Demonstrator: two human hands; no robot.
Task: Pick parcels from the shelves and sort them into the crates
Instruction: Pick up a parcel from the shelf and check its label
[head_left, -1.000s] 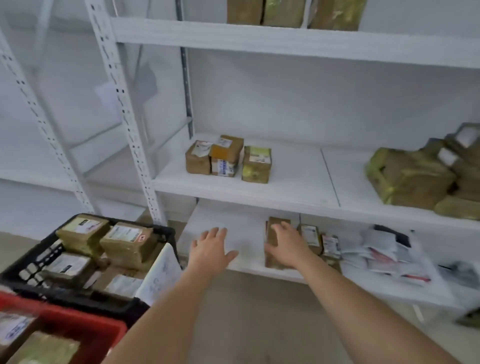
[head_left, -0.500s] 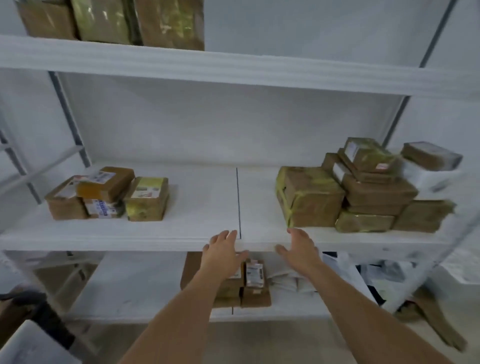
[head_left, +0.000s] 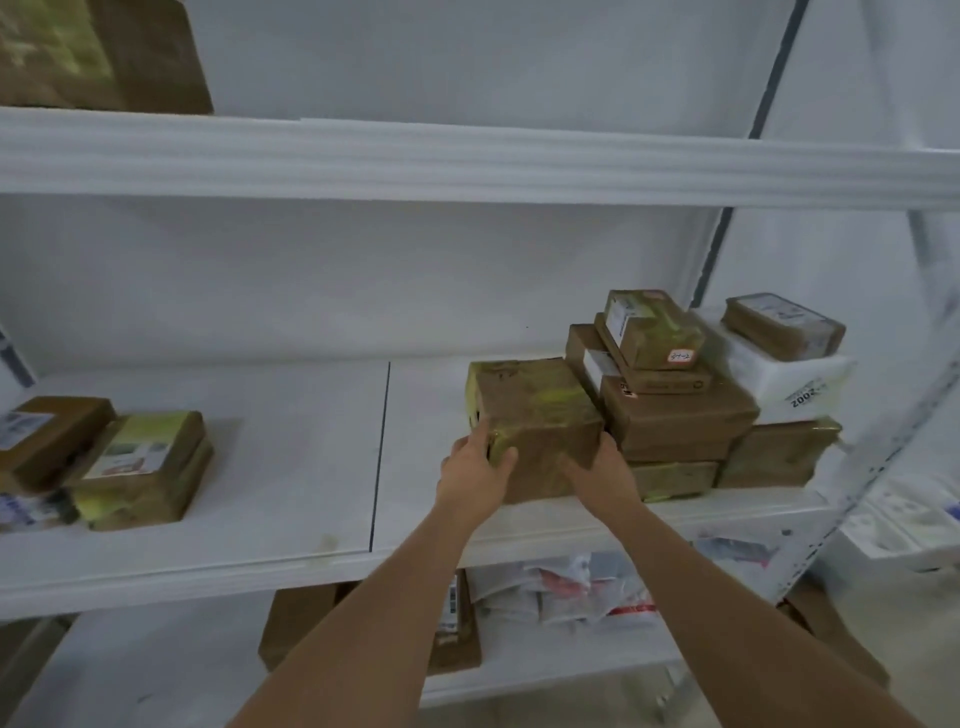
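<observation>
Brown cardboard wrapped in yellowish tape: that is the parcel we have between both hands on the middle shelf, a little right of its centre seam. Our left hand clasps the near left corner, thumb laid across the front edge and fingers curled up the left side. Our right hand grips the near right corner, fingers wrapped round the right side. The parcel sits at the shelf's front edge; we cannot tell whether its base is touching the board or just lifted.

At 3 o'clock of the held parcel, touching or just beside it, stands a stack of brown boxes, topped by a small taped box with a white label and a small red-bordered tag. Further toward 3 o'clock lies a white packet, with a flat brown box resting on it and another brown parcel below.

At 9 o'clock, well apart at the shelf's left end, sits a cluster of small labelled parcels.

At 6 o'clock, on the lower shelf, we see brown boxes partly hidden by our forearms, and soft white mailer bags beside them.

At 11 o'clock, on the upper shelf, a large brown parcel is cut off by the frame.
</observation>
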